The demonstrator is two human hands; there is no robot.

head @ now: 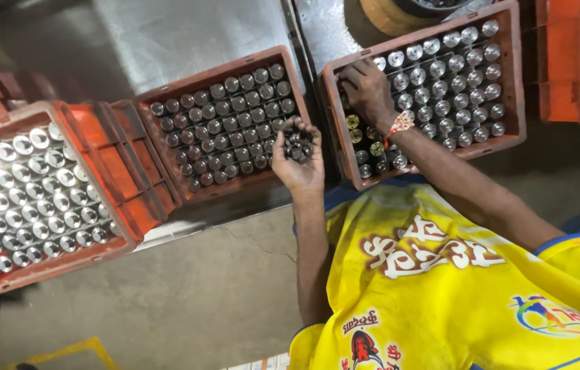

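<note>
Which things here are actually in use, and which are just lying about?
In use:
left hand cupping small metal cylinders
right hand reaching into the right crate
middle crate beside the left hand

Lying about:
left crate of shiny cylinders
empty orange crate
orange crates at far right

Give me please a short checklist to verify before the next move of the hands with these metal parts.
1. Left hand cups a pile of dark metal pieces, none spilling: ok.
2. Right hand is inside the right crate, fingers down on the parts: ok.
3. Right hand has a firm grip on a part: cannot tell.
4. Right crate rows complete: not ok, there are gaps among the brass-coloured pieces in the corner near the wrist.
5. Free slot in the middle crate: cannot tell, its rows look full.
</note>
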